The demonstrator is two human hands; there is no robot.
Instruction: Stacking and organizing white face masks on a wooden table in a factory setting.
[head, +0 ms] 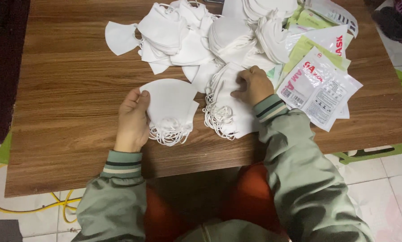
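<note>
Two bare hands work over a brown wood-grain table (62, 89), each wrist in a grey-green jacket sleeve with striped cuff. The left hand (133, 120) is closed on a small stack of white folded fabric face masks (171, 105), thumb on top at its left edge; the elastic ear loops hang in a tangle just below the stack, to the right of the palm. The right hand (253, 85) is curled, fingertips pressing down on a second flattened bundle of white masks (225, 107) that lies between the two hands; whether it grips one I cannot tell. Beyond both hands spreads a loose heap of white masks (196, 36). Just right of the right hand lie several clear and pale green plastic pouches (319, 85), overlapping.
</note>
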